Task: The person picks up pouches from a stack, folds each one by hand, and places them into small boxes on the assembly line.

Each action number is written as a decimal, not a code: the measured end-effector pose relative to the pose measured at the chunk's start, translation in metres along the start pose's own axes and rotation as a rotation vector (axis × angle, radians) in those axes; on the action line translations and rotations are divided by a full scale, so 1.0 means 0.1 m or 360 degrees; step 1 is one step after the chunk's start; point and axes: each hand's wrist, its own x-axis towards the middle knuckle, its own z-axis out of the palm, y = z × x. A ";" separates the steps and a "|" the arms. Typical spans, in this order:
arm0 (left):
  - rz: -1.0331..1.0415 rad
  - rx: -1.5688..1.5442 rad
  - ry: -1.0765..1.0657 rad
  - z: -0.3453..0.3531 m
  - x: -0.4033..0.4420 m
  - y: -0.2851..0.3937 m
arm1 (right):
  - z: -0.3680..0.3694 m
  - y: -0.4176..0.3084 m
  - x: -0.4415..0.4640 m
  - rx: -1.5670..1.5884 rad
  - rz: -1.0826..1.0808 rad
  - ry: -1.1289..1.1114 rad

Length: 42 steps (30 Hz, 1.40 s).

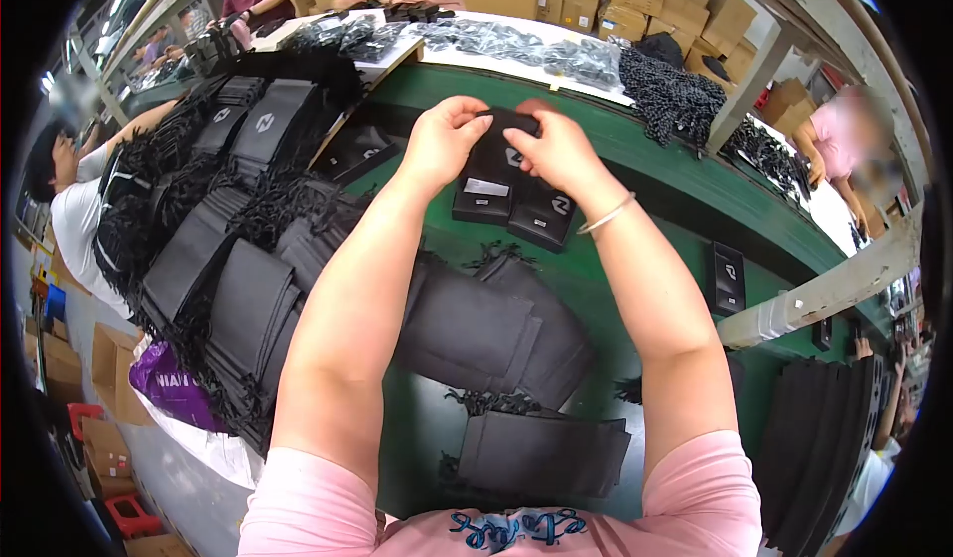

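Note:
Both hands are at a small black box (506,132) with a light logo, over the green surface. My left hand (444,142) pinches its left edge near the top. My right hand (558,150), with a bangle on the wrist, grips the right side, thumb on the front; its other fingers are partly hidden and blurred. Just below stand two more black boxes, one with a white slip (486,188) on it and one showing a logo (544,217). Nearer my body lie stacks of flat black pouches (467,324) with fringe-like cords, and another stack (541,455) at the front.
A large heap of black corded pouches (233,299) covers the left side. Another logo box (728,277) lies right, beside a pale metal post (824,294). Clear plastic packets (526,46) and black chain-like cords (675,95) cover the white bench opposite. Co-workers sit around.

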 end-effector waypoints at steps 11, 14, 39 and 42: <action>-0.0366 0.0698 -0.0318 0.15 0.32 -0.50 | 0.04 0.38 0.21 -0.0463 0.0380 -0.0210; -0.0358 0.0880 -0.0409 0.28 0.33 -0.52 | -0.01 0.49 0.23 -0.0682 0.0373 -0.0208; -0.0333 0.1364 -0.0614 1.04 0.04 -0.47 | -0.14 1.09 -0.06 -0.1836 0.0295 -0.0042; -0.0720 0.1174 -0.0471 1.26 0.11 -0.54 | -0.23 1.24 -0.19 -0.1805 0.0102 0.0181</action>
